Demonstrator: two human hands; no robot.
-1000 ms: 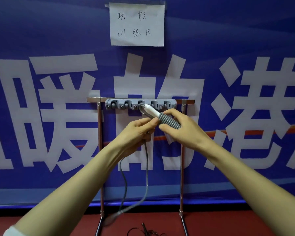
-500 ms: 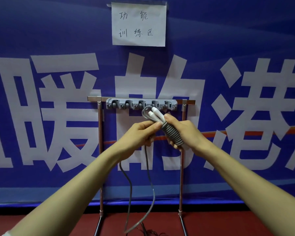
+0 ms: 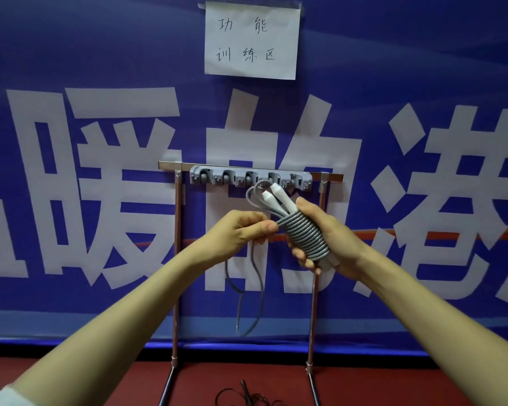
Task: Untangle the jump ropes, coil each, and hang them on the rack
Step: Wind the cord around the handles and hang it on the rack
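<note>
Our right hand clenches the paired white handles as a core, so our left hand, pinching the grey rope just beside those fingers, can wind tight turns below the rack.

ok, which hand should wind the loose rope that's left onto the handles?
Probably left. The left hand pinches the grey rope right at the wraps, with the slack hanging below it. The right hand is busy gripping the wound handles.

black rope: cut off by bottom edge | handles: lower ends hidden under grey rope coils
</note>
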